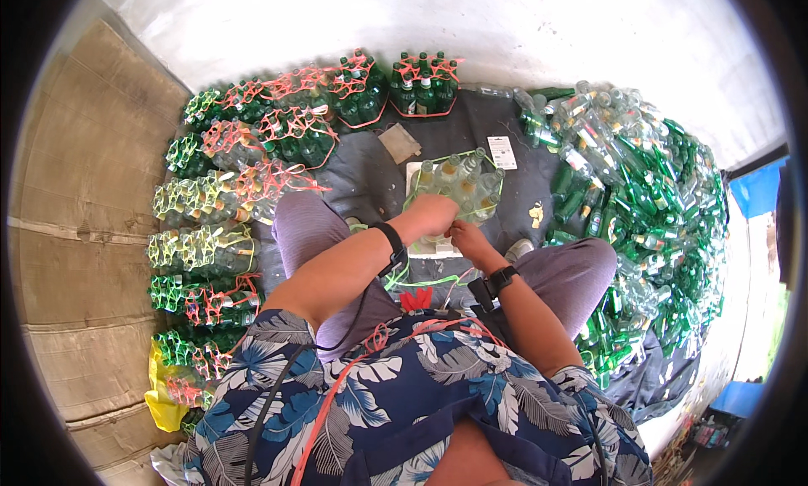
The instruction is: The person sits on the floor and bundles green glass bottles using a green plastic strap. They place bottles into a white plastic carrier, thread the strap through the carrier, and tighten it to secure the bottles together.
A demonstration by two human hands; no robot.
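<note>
A bundle of clear glass bottles (pixel 466 186) stands upright between my knees, with a light green plastic strap (pixel 503 182) around it. The bottles rest on a pale block (pixel 430 251), partly covered by my arms. My left hand (pixel 434 214) is closed at the near side of the bundle. Just right of it and almost touching, my right hand (pixel 469 238) has its fingers pinched together. Both seem to grip the strap, though my fingers mostly hide the gripped part. More green strap (pixel 435 281) trails loosely toward my lap.
Strapped bottle bundles (pixel 300 136) line the left side and back wall. A large heap of loose green and clear bottles (pixel 637 189) lies to the right. A cardboard piece (pixel 399 143) and a printed card (pixel 502 153) lie on the dark floor sheet. Red strap (pixel 334 391) crosses my shirt.
</note>
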